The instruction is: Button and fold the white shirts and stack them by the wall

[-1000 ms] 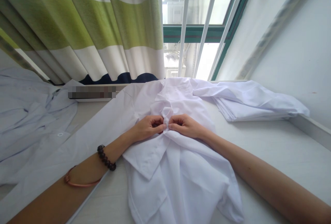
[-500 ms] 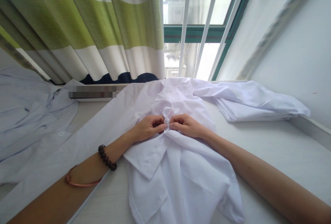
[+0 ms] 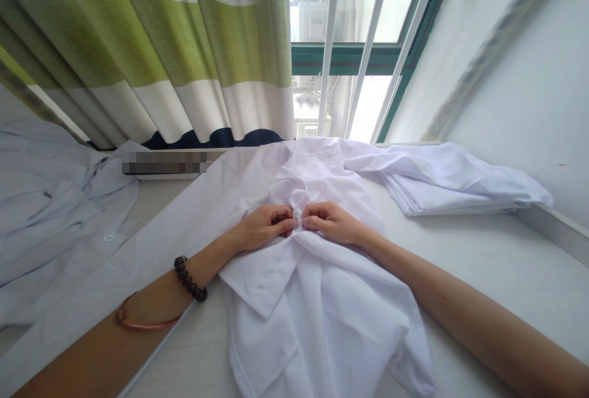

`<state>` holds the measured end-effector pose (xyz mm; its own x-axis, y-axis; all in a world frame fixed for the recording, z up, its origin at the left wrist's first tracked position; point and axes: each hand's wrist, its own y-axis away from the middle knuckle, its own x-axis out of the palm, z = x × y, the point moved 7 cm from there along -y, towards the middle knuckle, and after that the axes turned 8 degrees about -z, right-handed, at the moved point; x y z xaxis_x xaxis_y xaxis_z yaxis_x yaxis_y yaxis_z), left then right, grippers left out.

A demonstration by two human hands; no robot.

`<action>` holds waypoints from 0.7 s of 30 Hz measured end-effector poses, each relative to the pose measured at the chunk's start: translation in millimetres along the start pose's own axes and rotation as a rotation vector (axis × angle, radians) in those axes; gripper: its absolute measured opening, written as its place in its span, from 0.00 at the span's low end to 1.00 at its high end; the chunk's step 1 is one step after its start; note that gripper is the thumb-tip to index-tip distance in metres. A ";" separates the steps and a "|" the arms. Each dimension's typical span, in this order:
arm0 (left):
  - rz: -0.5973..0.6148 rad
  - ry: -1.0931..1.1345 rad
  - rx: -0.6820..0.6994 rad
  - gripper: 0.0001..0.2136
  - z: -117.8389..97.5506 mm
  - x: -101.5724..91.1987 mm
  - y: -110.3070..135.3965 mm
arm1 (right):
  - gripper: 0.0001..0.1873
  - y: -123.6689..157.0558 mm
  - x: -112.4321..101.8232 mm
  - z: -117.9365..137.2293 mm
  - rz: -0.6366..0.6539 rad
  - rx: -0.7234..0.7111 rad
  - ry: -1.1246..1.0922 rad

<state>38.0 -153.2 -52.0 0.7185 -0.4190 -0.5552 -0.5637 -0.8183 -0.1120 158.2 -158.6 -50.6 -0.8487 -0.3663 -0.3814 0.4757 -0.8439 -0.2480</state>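
A white shirt (image 3: 317,300) lies spread over the pale surface, its lower part toward me and one sleeve stretched out to the right. At its middle, a gathered fold of the cloth rises between my two hands. My left hand (image 3: 264,226) pinches this fold from the left, with thumb and finger together. From the right, my right hand (image 3: 334,221) pinches the same fold, its fingers curled. The fingertips of both hands nearly meet there. Any button between them is too small or hidden to make out.
Folded white cloth (image 3: 451,195) lies under the right sleeve. At the left is a heap of white garments (image 3: 55,214). A striped curtain (image 3: 151,48) hangs at the back, beside a window with white bars (image 3: 363,61). A wall (image 3: 543,97) stands at the right.
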 end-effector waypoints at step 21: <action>0.008 -0.036 -0.008 0.12 -1.5 0.0 0.5 | 0.10 -0.1 1.7 2.2 0.007 -0.022 0.070</action>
<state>38.3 -154.2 -50.8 0.6988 -0.4109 -0.5855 -0.5658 -0.8183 -0.1010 156.2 -160.1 -49.2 -0.8275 -0.3429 -0.4447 0.4870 -0.8324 -0.2643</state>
